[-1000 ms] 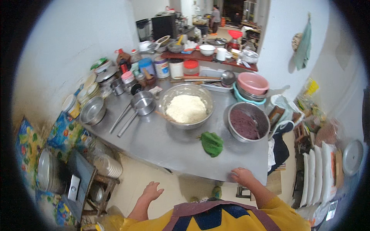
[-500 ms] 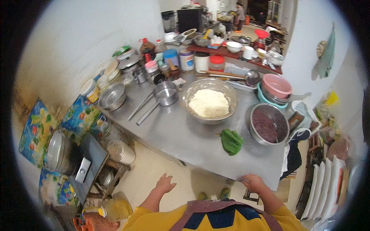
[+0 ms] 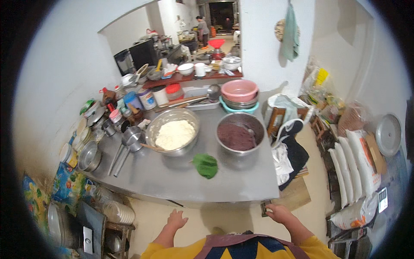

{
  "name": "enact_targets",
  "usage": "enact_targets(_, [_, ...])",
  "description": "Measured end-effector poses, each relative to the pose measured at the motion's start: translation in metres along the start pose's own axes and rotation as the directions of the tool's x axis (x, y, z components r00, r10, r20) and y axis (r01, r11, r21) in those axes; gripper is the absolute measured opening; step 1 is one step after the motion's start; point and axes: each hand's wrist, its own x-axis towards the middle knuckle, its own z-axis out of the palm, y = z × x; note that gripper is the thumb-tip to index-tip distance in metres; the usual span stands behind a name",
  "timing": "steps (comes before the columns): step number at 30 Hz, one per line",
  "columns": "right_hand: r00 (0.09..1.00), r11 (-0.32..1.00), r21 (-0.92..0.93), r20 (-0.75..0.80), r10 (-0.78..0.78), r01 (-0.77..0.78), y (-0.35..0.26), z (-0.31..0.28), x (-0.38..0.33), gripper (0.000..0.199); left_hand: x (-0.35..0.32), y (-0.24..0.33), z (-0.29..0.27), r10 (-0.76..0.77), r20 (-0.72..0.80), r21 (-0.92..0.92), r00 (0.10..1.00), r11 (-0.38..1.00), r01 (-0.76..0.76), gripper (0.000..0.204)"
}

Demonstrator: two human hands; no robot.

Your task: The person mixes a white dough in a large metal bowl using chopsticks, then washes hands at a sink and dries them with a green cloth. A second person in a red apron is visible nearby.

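My left hand (image 3: 176, 219) is held low in front of the metal table (image 3: 181, 183), fingers spread and nothing in it. My right hand (image 3: 279, 213) is just off the table's front edge, fingers loosely stretched leftward and apparently holding nothing. A small dark object (image 3: 265, 208) shows beside its fingertips; I cannot tell what it is. Nearest on the tabletop lies a green leaf (image 3: 205, 166). Behind it stands a steel bowl of pale dough or flour (image 3: 174, 134), with a wooden stick over its rim. To the right is a steel bowl of dark reddish-purple paste (image 3: 239, 134).
At the table's left are a long-handled pot (image 3: 133, 139), a steel basin (image 3: 89, 156) and jars. Pink and teal basins (image 3: 239, 90) are stacked at the back. White sacks (image 3: 360, 162) stand at right. A stool (image 3: 118, 228) is at lower left. Another person (image 3: 202, 32) stands far off.
My view has swung to the right, so the table and bowls sit further left. My right hand has come away from the table's front edge. My left hand still hangs low with fingers apart.
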Motion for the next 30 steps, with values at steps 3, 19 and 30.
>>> enact_targets(3, [0.994, 0.991, -0.075, 0.005, 0.112, -0.111, 0.043, -0.004, -0.055, 0.034, 0.001, 0.054, 0.010, 0.099, 0.023, 0.014, 0.995, 0.995, -0.099, 0.065])
enact_targets(19, [0.810, 0.860, 0.115, -0.295, 0.508, -0.497, 0.209, -0.041, -0.330, 0.030, -0.031, 0.358, 0.138, 0.576, 0.390, 0.150, 0.718, 0.730, -0.667, 0.065])
enact_targets(30, [0.703, 0.781, 0.181, -0.350, 0.619, -0.598, 0.277, -0.068, -0.358, 0.032, 0.008, 0.529, 0.141, 0.682, 0.459, 0.173, 0.570, 0.560, -0.810, 0.063])
